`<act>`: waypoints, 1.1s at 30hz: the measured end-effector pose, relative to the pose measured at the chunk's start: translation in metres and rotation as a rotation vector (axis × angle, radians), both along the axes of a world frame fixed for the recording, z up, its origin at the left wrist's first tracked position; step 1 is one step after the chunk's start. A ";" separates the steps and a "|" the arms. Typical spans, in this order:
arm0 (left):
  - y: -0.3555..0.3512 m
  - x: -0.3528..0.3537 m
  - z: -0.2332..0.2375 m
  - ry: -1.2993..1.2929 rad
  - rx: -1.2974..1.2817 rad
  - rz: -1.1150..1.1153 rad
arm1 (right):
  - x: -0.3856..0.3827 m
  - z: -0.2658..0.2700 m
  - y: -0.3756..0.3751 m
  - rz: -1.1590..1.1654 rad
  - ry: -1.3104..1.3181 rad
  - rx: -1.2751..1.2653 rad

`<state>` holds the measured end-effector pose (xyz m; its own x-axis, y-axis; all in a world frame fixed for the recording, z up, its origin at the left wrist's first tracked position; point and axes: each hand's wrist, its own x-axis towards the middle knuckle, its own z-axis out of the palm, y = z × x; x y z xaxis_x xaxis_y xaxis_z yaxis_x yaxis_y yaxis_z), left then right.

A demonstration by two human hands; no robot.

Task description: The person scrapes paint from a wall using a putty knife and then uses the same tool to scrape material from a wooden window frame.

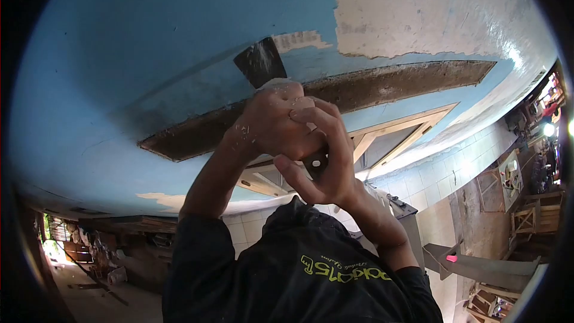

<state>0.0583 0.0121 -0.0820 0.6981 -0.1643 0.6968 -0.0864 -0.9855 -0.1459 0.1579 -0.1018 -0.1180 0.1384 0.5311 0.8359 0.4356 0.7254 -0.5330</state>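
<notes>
Two-handed grip (274,121), scraper blade (261,63) jutting beyond.

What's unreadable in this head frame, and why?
Grip on the scraper: head view, hidden by the left hand and right hand.
Middle of the brown strip: head view, behind the left hand.
Small lettering on the shirt: head view, too small.
Shirt hem: head view, bottom edge.

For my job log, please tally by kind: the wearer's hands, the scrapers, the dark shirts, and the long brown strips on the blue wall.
Hands: 2 (left hand, right hand)
Scraper: 1
Dark shirt: 1
Long brown strip: 1
Total: 5
</notes>
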 end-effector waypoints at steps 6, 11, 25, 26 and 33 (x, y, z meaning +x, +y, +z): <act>-0.003 -0.002 -0.004 0.001 -0.020 -0.005 | -0.004 -0.020 0.001 -0.040 0.012 -0.017; -0.001 -0.003 0.004 -0.010 0.051 -0.021 | -0.006 -0.007 0.001 0.012 0.051 -0.034; -0.002 -0.010 -0.023 -0.038 -0.020 0.005 | -0.011 -0.019 -0.003 0.001 0.028 -0.043; 0.001 -0.008 -0.022 -0.036 -0.034 0.004 | -0.012 -0.023 -0.004 0.001 0.029 -0.052; 0.004 -0.005 0.017 -0.009 0.015 -0.060 | -0.002 0.010 0.000 0.033 0.030 0.014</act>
